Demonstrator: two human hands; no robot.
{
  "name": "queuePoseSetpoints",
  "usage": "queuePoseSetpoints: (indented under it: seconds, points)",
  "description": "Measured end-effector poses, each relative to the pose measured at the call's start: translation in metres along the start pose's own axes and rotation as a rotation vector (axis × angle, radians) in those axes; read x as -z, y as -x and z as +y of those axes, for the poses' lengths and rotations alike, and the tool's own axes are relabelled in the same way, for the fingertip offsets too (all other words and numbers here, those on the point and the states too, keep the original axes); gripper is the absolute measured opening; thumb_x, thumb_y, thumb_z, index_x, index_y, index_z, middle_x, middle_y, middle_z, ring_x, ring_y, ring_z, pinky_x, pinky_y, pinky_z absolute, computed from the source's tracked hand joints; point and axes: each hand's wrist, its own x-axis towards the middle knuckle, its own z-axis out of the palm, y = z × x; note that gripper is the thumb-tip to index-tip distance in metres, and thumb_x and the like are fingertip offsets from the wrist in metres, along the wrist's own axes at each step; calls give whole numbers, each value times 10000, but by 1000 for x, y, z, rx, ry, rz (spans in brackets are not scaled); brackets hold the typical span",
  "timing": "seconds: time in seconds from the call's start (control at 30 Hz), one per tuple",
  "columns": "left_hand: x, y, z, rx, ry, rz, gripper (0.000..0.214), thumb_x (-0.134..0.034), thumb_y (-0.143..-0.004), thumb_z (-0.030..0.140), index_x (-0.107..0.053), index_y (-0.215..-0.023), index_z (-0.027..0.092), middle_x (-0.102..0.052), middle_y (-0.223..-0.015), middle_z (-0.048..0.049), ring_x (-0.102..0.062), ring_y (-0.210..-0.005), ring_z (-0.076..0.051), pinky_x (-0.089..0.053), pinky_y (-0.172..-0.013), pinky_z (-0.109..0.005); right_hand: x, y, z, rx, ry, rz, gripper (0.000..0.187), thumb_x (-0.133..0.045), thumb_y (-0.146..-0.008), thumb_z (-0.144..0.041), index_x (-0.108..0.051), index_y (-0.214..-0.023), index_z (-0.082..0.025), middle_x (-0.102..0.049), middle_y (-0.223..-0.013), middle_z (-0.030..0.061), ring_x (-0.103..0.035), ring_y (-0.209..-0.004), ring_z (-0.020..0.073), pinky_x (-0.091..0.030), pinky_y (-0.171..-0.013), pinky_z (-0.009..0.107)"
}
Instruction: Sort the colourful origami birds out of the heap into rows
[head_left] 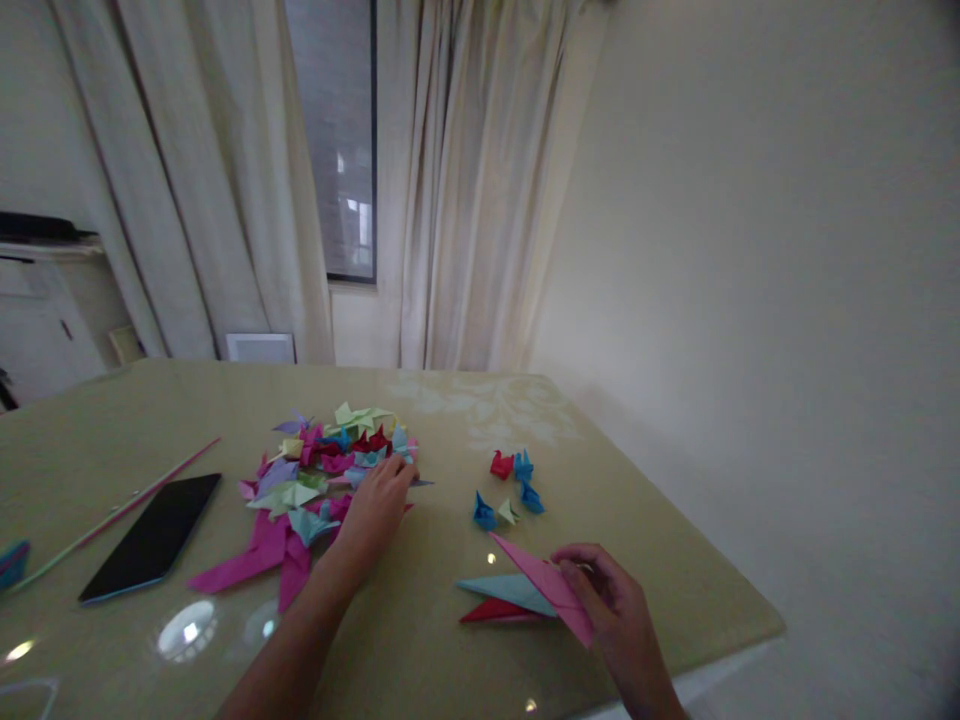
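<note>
My left hand [375, 508] reaches into a pile of coloured folded paper pieces [322, 470] on the table, fingers curled down on the pile's right edge; what they pinch is hidden. My right hand [604, 600] is closed on a pink folded paper triangle [544, 580] near the table's front right corner. Under that pink piece lie a light blue folded paper [502, 590] and a red folded paper [491, 612]. Between the hands sit a few small folded figures [514, 485] in red, blue and pale green.
A black phone [154, 535] lies at the left, with a thin pink stick [127, 500] beyond it. The glossy olive table [420, 640] ends close on the right [750, 625]. Curtains and a window stand behind; a bare wall is on the right.
</note>
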Motion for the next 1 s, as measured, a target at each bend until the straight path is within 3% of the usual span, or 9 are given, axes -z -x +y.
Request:
queuePoseSetpoints:
  seconds: [0.13, 0.27, 0.33, 0.43, 0.57, 0.73, 1.0]
  points:
    - [1, 0, 0, 8, -11, 155, 327, -539, -857, -44, -632, -1045, 207, -683, -1078, -96, -677, -992, -270, -532, -893, -402, -1, -1, -4, -94, -82, 41, 474, -868, -729, -644, -787, -891, -206, -774, -853, 91, -723, -731, 245, -581, -633, 299]
    - [4, -1, 4, -41, 150, 438, 245, -453, -993, 63, -579, -1132, 221, -689, -1017, -67, -696, -910, -234, -553, -809, -351, -3, 0, -7, -135, -134, 42, 454, -878, -731, -628, -786, -875, -207, -783, -887, 88, -710, -721, 228, -566, -618, 283]
    - [6, -1, 8, -81, 232, 574, 214, -432, -1039, 123, -563, -1174, 226, -693, -1056, -73, -699, -967, -227, -562, -849, -346, -4, 1, -8, -135, -165, 52, 457, -884, -724, -629, -786, -850, -201, -787, -903, 95, -717, -758, 234, -567, -633, 278]
    - [9, 1, 14, -141, 274, 685, 234, -447, -1046, 137, -556, -1237, 219, -686, -1155, -101, -677, -1111, -236, -555, -966, -377, -6, 0, -7, -131, -203, 74, 458, -899, -709, -619, -782, -828, -193, -781, -886, 92, -717, -780, 236, -572, -655, 277]
    - [10, 5, 21, -167, 260, 690, 301, -489, -1026, 135, -564, -1305, 219, -670, -1216, -116, -653, -1173, -242, -551, -1008, -386, -7, 1, -3, -135, -225, 76, 438, -905, -717, -591, -778, -836, -189, -781, -886, 91, -725, -795, 248, -582, -667, 292]
    - [5, 9, 23, -150, 281, 622, 268, -461, -1043, 168, -640, -1227, 244, -689, -1209, -106, -663, -1143, -231, -555, -1013, -391, -7, 4, 1, -121, -225, 58, 429, -871, -758, -602, -799, -843, -188, -797, -901, 118, -733, -836, 272, -599, -721, 326]
    - [-2, 12, 24, -165, 278, 624, 310, -434, -1030, 116, -605, -1258, 238, -647, -1312, -126, -618, -1242, -239, -528, -1077, -420, -7, 7, 8, -103, -275, 37, 437, -848, -775, -635, -801, -704, -206, -769, -765, 95, -735, -790, 259, -611, -804, 363]
